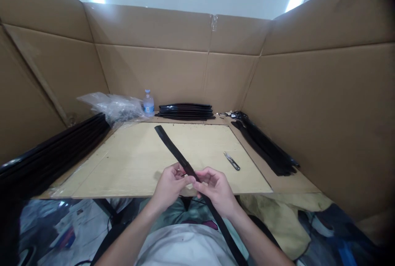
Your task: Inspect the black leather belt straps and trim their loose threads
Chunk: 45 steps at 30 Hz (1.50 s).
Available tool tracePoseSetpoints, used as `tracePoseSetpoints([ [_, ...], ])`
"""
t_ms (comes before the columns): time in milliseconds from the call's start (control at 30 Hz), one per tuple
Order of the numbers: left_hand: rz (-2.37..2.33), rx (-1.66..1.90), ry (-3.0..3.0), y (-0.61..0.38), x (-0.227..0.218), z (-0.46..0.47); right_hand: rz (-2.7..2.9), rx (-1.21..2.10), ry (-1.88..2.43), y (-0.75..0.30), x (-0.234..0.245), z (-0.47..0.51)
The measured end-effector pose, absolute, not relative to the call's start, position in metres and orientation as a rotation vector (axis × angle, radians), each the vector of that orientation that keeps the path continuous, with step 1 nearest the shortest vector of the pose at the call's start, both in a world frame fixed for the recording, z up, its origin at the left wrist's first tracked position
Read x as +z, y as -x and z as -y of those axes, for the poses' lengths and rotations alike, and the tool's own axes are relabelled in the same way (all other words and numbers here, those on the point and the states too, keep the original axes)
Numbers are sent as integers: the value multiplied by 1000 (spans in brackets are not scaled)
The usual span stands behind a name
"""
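Note:
A long black strap (171, 144) lies diagonally across the cardboard work surface (129, 163) and runs down off the near edge toward my lap. My left hand (169, 186) and my right hand (216, 188) meet at the near edge, both with fingers pinched on the strap, thumbs facing each other. A small pale piece shows between the fingertips; I cannot make out what it is.
Small metal snips (232, 161) lie right of the strap. Stacks of black straps sit at the left (55, 146), back (186, 112) and right (265, 146). A water bottle (148, 103) and a crumpled plastic bag (112, 105) stand at the back left. Cardboard walls enclose the desk.

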State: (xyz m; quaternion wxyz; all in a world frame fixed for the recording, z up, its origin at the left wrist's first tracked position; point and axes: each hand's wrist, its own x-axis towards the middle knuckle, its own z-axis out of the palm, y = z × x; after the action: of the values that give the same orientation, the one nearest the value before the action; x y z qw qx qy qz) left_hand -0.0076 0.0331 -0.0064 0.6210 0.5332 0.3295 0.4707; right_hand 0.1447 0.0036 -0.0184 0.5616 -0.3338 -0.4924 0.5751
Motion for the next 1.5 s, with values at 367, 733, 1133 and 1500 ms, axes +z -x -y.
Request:
tracePoseSetpoints([
  [367,-670,1027,-1202,10,-5,-30,1260,1336,881,-147,-7,5],
  [733,-737,1006,-1344,22,-16,-39,1343,1601,678,-154,-3,7],
  [1133,-725,960,-1322,30,-17,-45,1466,1508,863,-155,-12,4],
  [1500,-794,1051,-1415,27,-20,-42,1625,1124,1168,-144,-2,18],
])
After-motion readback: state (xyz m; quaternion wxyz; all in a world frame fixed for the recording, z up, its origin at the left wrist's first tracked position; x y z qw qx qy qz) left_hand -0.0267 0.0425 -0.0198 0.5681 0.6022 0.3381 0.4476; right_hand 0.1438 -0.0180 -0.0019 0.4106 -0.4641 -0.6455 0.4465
